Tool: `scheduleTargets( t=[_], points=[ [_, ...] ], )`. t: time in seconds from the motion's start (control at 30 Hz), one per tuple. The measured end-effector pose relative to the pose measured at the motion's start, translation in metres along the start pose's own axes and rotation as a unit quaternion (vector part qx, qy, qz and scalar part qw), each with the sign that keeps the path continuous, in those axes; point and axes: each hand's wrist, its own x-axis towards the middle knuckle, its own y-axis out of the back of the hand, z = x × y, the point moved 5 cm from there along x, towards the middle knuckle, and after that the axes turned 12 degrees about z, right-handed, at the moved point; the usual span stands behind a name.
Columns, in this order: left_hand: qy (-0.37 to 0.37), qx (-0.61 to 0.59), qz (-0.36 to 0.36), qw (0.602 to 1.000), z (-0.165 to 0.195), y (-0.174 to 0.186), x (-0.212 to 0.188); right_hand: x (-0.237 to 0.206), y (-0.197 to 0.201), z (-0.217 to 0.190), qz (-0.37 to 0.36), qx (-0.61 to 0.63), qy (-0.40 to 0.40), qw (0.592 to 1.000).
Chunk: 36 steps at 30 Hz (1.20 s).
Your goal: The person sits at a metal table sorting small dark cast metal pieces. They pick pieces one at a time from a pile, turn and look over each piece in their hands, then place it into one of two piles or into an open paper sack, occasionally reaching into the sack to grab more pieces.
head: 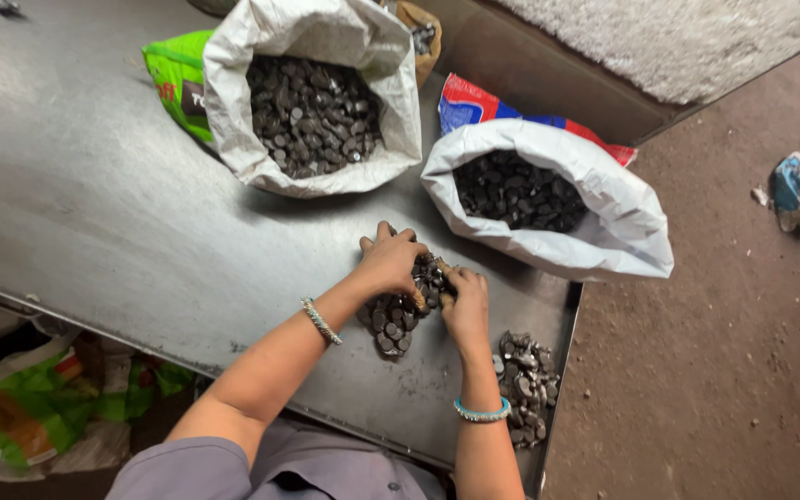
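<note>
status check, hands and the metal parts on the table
Left hand and right hand both on the pile of small dark metal parts. Second smaller pile beside right wrist. Two open sacks behind.

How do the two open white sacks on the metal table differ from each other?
The far sack sits farther up the table, beyond the hands; the near sack lies by the table's right edge. The far sack's round metal pieces look greyer and catch light; the near sack's pieces look darker. Green packaging shows behind the far sack, red and blue behind the near one. Both are white, rolled open and hold small metal parts.
</note>
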Motion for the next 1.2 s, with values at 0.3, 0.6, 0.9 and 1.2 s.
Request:
scheduleTargets(
  t=[0.3,0.6,0.9,1.2],
  points=[
    [-0.109,-0.075,0.204,0.97,-0.014,-0.005,-0.072,-0.084,0.025,0.047,-0.004,0.123,-0.309,0.943],
    [0.011,-0.077,0.17,0.982,-0.024,-0.005,-0.158,-0.145,0.031,0.06,-0.004,0.641,-0.462,0.613],
    [-0.011,-0.085,0.133,0.987,-0.026,-0.032,-0.159,-0.159,0.02,0.061,-0.026,0.661,-0.497,0.562],
    [-0.07,-0.111,0.165,0.978,-0.001,-0.051,-0.143,-0.159,0.03,0.071,0.037,0.593,-0.465,0.656]
  ],
)
